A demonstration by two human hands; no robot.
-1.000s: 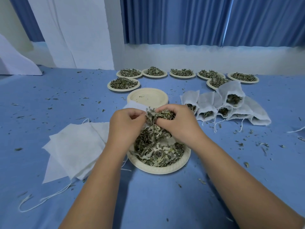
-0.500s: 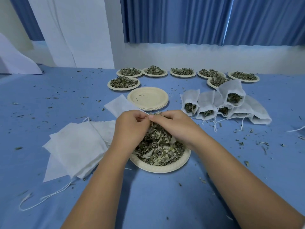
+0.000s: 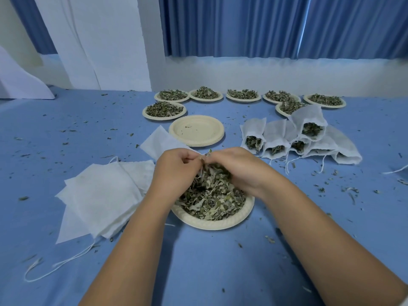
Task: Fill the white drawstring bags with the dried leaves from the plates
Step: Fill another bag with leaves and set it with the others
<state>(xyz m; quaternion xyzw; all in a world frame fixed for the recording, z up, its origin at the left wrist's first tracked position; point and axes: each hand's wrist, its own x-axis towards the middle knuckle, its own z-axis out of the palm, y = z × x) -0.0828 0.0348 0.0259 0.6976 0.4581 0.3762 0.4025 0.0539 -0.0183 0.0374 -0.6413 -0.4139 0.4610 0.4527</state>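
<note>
Over plate (image 3: 212,225) of leaves (image 3: 212,198), left hand (image 3: 176,171) pinching white bag (image 3: 162,142), right hand (image 3: 239,171) seemingly pinching it too

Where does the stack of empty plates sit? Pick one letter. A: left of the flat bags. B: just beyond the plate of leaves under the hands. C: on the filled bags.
B: the stack of empty plates lies right behind the leaf-filled plate, left of the filled bags.
</note>
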